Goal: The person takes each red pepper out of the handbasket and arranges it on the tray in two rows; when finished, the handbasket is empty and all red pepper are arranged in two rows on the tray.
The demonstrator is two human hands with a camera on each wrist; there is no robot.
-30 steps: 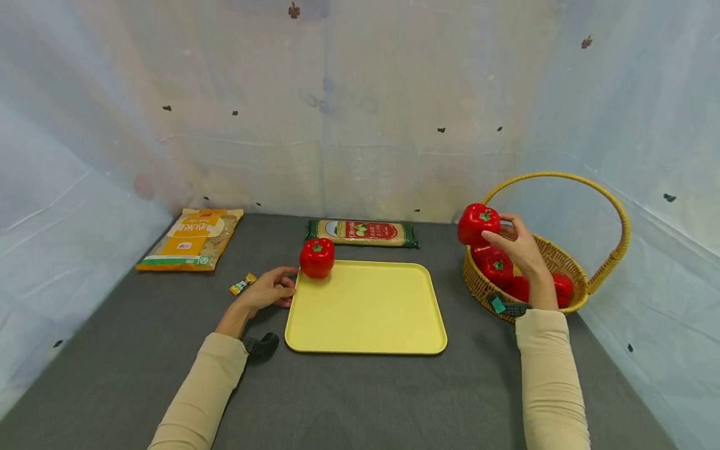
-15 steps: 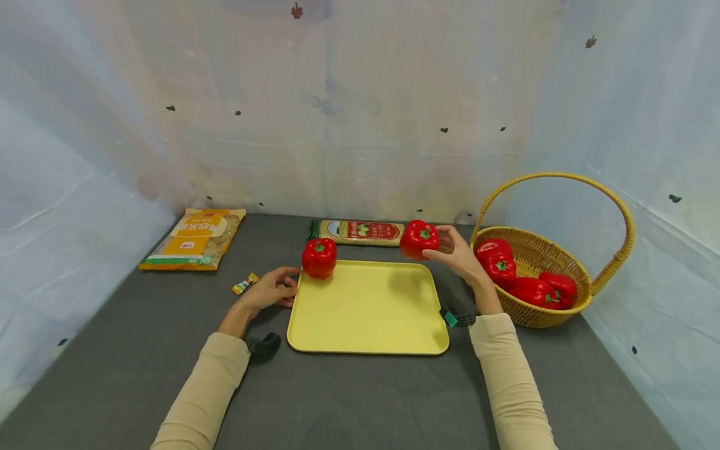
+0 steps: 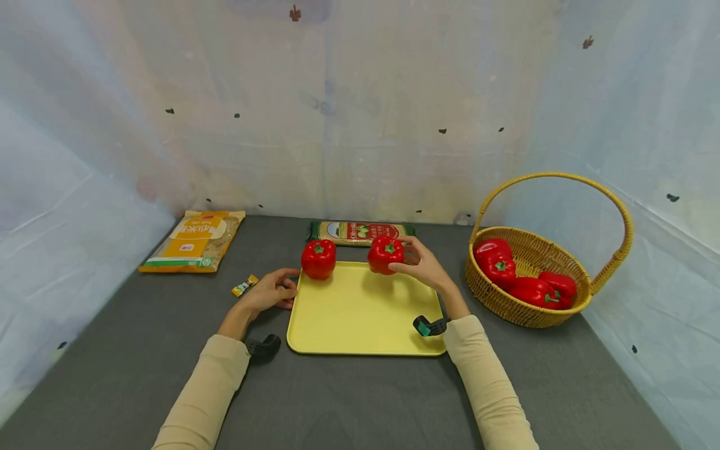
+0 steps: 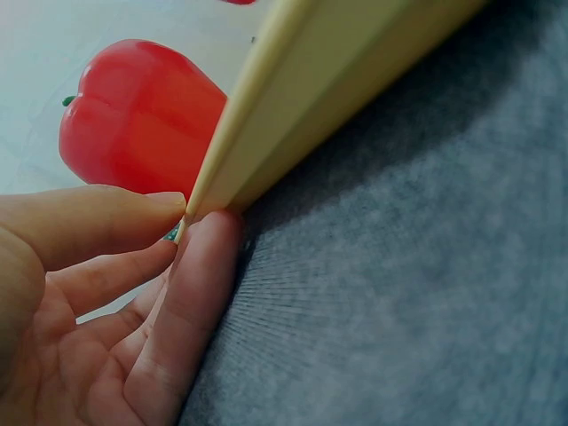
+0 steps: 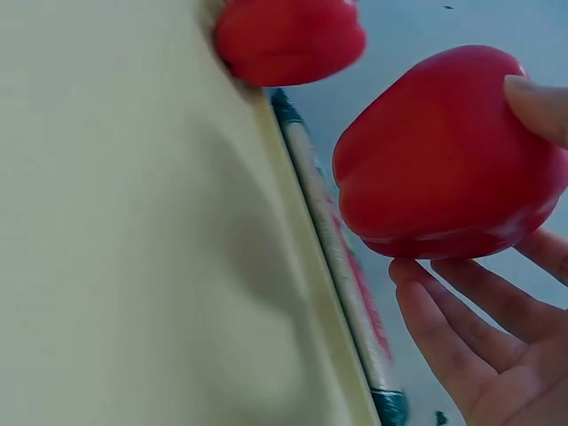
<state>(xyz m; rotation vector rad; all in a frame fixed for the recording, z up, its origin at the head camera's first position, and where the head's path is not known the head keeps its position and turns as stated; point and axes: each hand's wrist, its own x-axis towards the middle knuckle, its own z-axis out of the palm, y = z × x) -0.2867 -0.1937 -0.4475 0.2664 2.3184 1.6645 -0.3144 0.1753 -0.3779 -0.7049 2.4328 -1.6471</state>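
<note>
In the head view, my right hand [image 3: 424, 265] holds a red bell pepper [image 3: 385, 254] between thumb and fingers above the back of a yellow tray [image 3: 360, 319]. The right wrist view shows this pepper [image 5: 444, 160] raised clear of the tray, its shadow falling on the surface. A second red bell pepper [image 3: 318, 259] sits in the tray's back left corner. At the tray's left edge is my left hand [image 3: 270, 290]. Seen from the left wrist, its thumb and fingers pinch the tray's rim [image 4: 231, 142].
A wicker basket [image 3: 484, 297] with a tall handle stands on the right, with several red bell peppers [image 3: 497, 269] inside. Behind the tray lies a long green-ended pack [image 3: 351, 231]. A yellow grain bag [image 3: 194, 244] and a small wrapped snack [image 3: 244, 285] lie to the left.
My right hand has carried the bell pepper leftward from over the basket to above the tray, slightly lower than before. My left hand stays at the tray's left edge.
</note>
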